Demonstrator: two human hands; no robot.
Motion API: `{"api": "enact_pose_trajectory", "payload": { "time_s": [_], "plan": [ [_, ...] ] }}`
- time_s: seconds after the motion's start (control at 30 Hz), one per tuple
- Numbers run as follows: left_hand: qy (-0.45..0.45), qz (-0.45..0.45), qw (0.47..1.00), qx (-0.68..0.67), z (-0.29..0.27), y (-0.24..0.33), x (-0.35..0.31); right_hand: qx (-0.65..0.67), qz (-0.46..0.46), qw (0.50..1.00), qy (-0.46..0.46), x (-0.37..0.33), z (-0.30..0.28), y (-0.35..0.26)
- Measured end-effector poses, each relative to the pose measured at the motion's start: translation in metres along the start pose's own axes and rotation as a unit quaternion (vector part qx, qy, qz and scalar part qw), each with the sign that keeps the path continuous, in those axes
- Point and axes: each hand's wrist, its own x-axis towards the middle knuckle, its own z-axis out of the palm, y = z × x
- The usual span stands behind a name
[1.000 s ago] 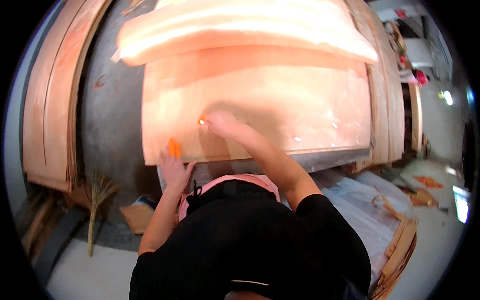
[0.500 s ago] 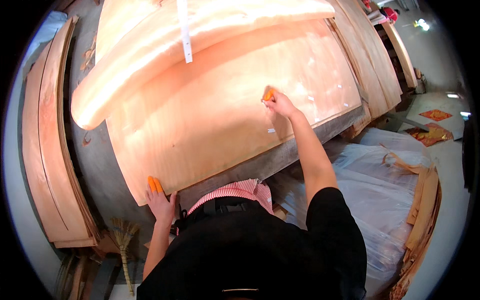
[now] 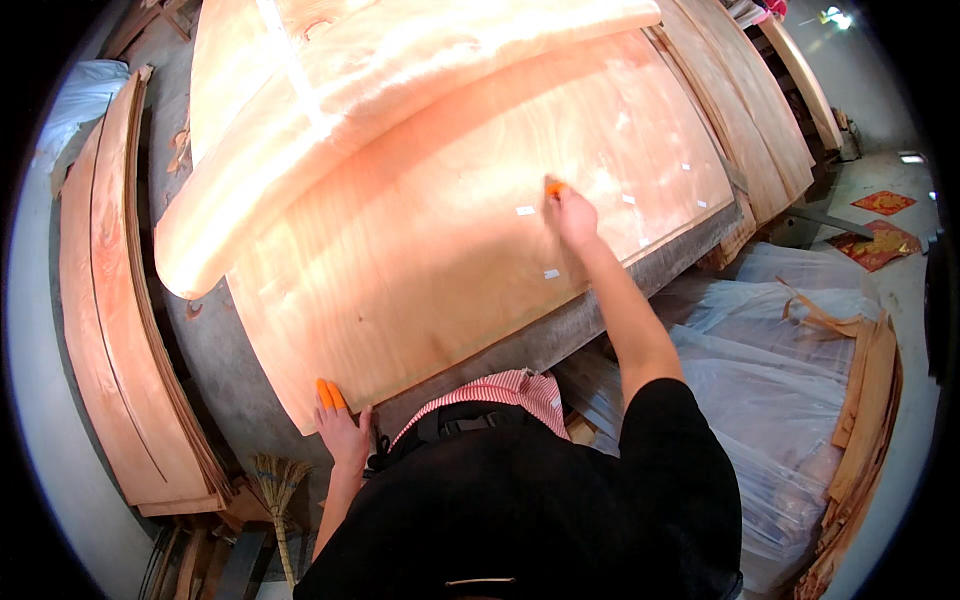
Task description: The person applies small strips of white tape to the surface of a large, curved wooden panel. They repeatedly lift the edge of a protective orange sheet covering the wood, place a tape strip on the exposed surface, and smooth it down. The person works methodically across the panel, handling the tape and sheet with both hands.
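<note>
A wide, pale wood veneer sheet [image 3: 430, 260] lies before me, with a second sheet rolled back [image 3: 400, 110] across its far side. My left hand [image 3: 343, 432] rests on the near left corner, fingers stretched out, orange covers on two of them. My right hand [image 3: 574, 216] is over the sheet right of the middle, fingers pinched together, with orange on a finger; whatever they may hold is too small to make out. A small white patch [image 3: 525, 211] lies just left of it, another white patch [image 3: 551, 274] nearer me, and several more to the right.
Stacked veneer [image 3: 120, 330] stands along the left, and more sheets [image 3: 740, 120] lie at the far right. Clear plastic film [image 3: 760, 350] covers a pile at right, beside torn veneer strips [image 3: 860, 400]. A straw broom [image 3: 280, 490] leans at lower left. Red-gold paper pieces [image 3: 875, 245] lie far right.
My right hand has moved slightly right, and a white patch now shows where it was. My left hand stays at the sheet's corner. The whole view has shifted a little.
</note>
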Motion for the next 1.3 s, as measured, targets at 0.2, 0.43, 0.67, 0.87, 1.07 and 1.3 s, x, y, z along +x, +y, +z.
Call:
{"api": "enact_pose_trajectory", "payload": {
  "time_s": [0.2, 0.43, 0.67, 0.87, 1.07, 1.3],
  "plan": [
    [-0.184, -0.096, 0.978, -0.001, -0.063, -0.004, 0.048, -0.016, -0.264, 0.962, 0.073, -0.063, 0.057, -0.004],
    [0.235, -0.012, 0.971, 0.043, -0.163, -0.032, 0.231, 0.104, -0.343, 0.934, 0.009, -0.108, 0.035, -0.051],
    [0.166, -0.017, 0.977, 0.130, -0.139, -0.067, 0.299, 0.182, -0.311, 0.932, -0.041, -0.150, 0.024, -0.078],
    [0.236, 0.028, 0.939, 0.249, -0.088, -0.059, 0.237, 0.177, -0.249, 0.944, -0.126, -0.166, 0.030, -0.083],
    [0.080, 0.087, 0.973, 0.196, -0.087, -0.035, 0.160, 0.200, -0.265, 0.943, -0.021, -0.173, 0.043, -0.078],
    [-0.016, -0.142, 0.990, -0.012, -0.228, -0.005, 0.208, -0.017, -0.252, 0.962, 0.101, -0.153, 0.073, -0.024]
  ]
}}
